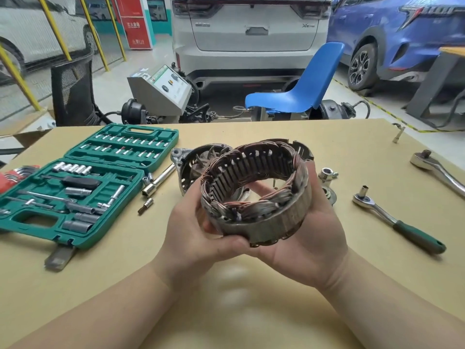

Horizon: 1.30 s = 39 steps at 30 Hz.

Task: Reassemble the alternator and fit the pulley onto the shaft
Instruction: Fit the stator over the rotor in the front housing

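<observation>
step: stator ring [254, 195] held up for reassembly | left hand [191, 230] and right hand [309, 238] cup it, fingers curled round its rim | next: likely seat it squarely on the housing [198, 162] just behind the stator ring

The stator ring [254, 192] hides the fingers of both hands behind it and most of the alternator housing [193, 165] on the far side, while the red hex key set [15, 176] and large ratchet [437, 170] run off the picture's edges.
</observation>
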Motion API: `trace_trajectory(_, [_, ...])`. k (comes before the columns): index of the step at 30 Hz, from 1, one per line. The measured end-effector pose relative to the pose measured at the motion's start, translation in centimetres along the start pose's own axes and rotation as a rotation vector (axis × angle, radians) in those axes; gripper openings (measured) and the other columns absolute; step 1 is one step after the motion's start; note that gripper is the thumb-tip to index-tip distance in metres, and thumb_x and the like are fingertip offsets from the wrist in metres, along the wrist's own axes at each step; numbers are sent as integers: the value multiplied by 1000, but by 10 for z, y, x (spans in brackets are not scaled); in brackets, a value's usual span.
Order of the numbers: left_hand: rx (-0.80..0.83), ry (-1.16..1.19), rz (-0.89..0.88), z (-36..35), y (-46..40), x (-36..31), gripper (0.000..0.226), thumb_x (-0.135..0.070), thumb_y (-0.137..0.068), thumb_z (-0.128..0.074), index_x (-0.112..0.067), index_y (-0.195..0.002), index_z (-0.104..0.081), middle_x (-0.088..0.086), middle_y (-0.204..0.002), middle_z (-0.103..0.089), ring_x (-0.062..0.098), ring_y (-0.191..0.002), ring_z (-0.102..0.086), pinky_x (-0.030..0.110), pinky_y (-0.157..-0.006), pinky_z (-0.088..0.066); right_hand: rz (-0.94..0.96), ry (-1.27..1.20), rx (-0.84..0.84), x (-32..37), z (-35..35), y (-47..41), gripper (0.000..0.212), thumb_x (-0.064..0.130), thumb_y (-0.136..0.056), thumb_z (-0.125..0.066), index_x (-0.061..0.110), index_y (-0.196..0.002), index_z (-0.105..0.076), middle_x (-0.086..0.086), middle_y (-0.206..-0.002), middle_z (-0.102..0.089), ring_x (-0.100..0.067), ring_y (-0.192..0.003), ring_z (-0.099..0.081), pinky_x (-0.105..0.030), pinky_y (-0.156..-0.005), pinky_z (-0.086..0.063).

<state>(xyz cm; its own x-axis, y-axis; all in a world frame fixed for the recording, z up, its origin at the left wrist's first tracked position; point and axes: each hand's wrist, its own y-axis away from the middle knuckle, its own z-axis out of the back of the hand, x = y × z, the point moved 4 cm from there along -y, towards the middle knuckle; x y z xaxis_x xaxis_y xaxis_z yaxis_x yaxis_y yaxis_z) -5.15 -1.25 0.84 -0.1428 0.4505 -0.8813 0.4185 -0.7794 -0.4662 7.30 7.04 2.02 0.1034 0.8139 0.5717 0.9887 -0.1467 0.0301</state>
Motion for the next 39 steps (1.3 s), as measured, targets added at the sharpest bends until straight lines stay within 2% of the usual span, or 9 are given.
trace_trajectory(5, [-3,-20,-64,1,-2,-11,121,-58,-75,-92,5,-158,-31,9,-151,-61,25,-141,-59,32,-113,-49,-11,-26,61,0,-8,-3,98,78,-94,-40,13,-164,-17,-21,-169,-11,-45,-155,-8,-63,-123,-14])
trace_trajectory(9, [41,-134,-144,7,-8,-24,122,-58,-75,-93,-14,-164,-22,12,-165,-43,33,-151,-46,31,-121,-40,168,245,9,5,-8,-2,90,75,-94,-38,16,-161,-27,-20,-165,-30,-44,-151,-27,-71,-121,-11])
trace_trajectory(13, [162,-168,-136,11,-9,-24,124,-51,-71,-98,-29,-168,-24,-12,-165,-45,27,-152,-47,36,-120,-46,372,638,-174,12,-16,4,94,74,-84,-57,19,-157,-34,-15,-150,-53,-41,-135,-54,-79,-104,-36])
trace_trajectory(18, [195,-116,-129,16,-10,-31,119,-37,-73,-100,-20,-168,-29,7,-161,-51,38,-146,-53,55,-115,-50,447,904,-257,24,-23,11,98,85,-68,-67,36,-149,-43,3,-140,-63,-22,-123,-66,-48,-92,-60])
trace_trajectory(24, [63,194,32,23,-12,-38,119,-22,-65,-103,-33,-164,-37,26,-142,-62,42,-122,-70,52,-93,-62,398,1144,-228,31,-28,15,92,87,-71,-64,58,-151,-31,15,-140,-57,-24,-112,-68,-44,-81,-60])
trace_trajectory(27, [1,398,124,25,-15,-36,123,-35,-68,-101,-26,-167,-28,26,-157,-52,53,-141,-54,76,-107,-48,421,1371,-237,33,-39,19,98,89,-66,-68,65,-150,-23,29,-145,-45,-15,-113,-66,-36,-77,-58])
trace_trajectory(30, [7,561,250,26,-20,-35,135,-53,-69,-97,-13,-170,-17,30,-170,-31,55,-154,-35,77,-112,-41,577,1595,-263,34,-55,19,102,84,-70,-69,59,-154,-18,28,-154,-33,-8,-138,-47,-40,-94,-53])
trace_trajectory(33, [109,582,284,20,-19,-38,125,-60,-75,-90,-2,-166,-27,29,-169,-34,50,-156,-34,72,-117,-40,669,1730,-234,32,-71,13,109,78,-69,-74,54,-157,-14,25,-159,-27,-9,-148,-33,-45,-108,-45])
trace_trajectory(39, [1,486,188,20,-16,-45,124,-43,-72,-99,-8,-166,-26,29,-163,-43,56,-147,-45,75,-113,-43,664,1597,-157,36,-69,-4,118,58,-64,-91,47,-159,-21,25,-149,-46,-1,-142,-41,-15,-107,-42])
